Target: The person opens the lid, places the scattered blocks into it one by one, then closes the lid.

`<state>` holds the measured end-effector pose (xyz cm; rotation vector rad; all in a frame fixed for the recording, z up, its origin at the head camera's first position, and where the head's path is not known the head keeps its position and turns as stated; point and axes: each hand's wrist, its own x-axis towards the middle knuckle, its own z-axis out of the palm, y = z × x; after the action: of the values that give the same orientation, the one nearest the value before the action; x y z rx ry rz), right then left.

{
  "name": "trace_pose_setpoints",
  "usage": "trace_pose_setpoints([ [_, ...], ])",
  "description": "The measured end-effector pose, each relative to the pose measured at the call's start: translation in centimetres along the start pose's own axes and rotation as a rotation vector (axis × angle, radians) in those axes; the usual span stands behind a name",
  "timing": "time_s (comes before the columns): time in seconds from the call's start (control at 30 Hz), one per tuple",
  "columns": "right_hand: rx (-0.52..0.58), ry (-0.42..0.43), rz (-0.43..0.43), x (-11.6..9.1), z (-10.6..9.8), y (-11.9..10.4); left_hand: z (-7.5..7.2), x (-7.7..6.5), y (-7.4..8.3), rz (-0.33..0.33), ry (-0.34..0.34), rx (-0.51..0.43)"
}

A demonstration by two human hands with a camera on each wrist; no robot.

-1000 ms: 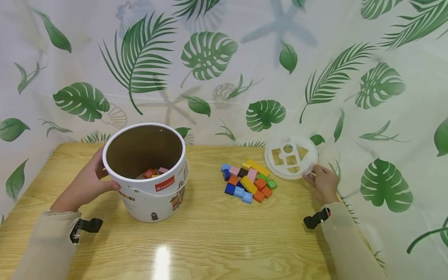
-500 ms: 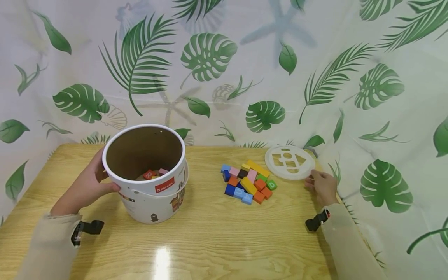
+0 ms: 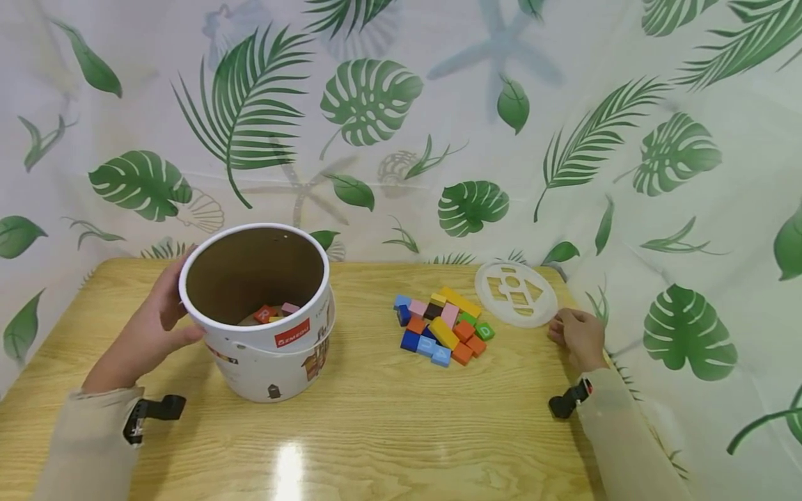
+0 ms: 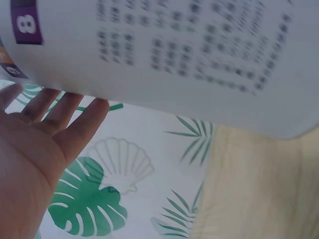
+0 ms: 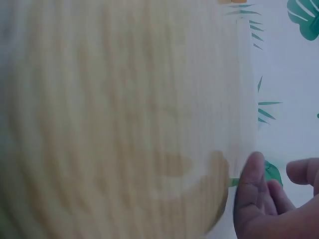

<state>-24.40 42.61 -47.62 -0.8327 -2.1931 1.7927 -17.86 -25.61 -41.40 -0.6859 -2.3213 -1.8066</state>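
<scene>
A white bucket (image 3: 263, 372) with a brown inside stands on the left of the table, several coloured blocks (image 3: 266, 314) at its bottom. Beside its left wall is my left hand (image 3: 144, 334), thumb held off the side; in the left wrist view, the straight fingers (image 4: 82, 124) spread along the printed wall (image 4: 149, 79). A round translucent lid (image 3: 541, 312) with shaped cut-outs lies flat at the back right. Right at its edge is my right hand (image 3: 579, 339). The right wrist view has that thumb and the fingers (image 5: 249, 184) apart, with nothing between them.
A pile of coloured letter blocks (image 3: 441, 332) lies mid-table between bucket and lid. The bucket's wire handle (image 3: 282, 351) hangs down its front. A leaf-patterned sheet (image 3: 388, 202) rises behind the wooden table (image 3: 388, 431) and along its right side.
The lid, tilted up in my right hand earlier, now lies flat on the table, and that hand has let it go. My left thumb has drawn back from the bucket.
</scene>
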Motion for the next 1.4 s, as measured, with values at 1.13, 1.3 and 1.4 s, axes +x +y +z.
trace_pose_setpoints([
  [1.13,-0.845,-0.558,-0.600,-5.9,5.9,-1.2,1.6,0.2,2.0,-0.087,0.124,0.117],
  [1.3,-0.860,-0.574,-0.586,-5.7,6.1,-1.1,1.6,0.2,2.2,-0.111,0.127,0.137],
  [1.4,-0.869,-0.587,-0.592,-5.5,6.3,-1.0,1.5,0.2,2.2,-0.116,0.126,0.145],
])
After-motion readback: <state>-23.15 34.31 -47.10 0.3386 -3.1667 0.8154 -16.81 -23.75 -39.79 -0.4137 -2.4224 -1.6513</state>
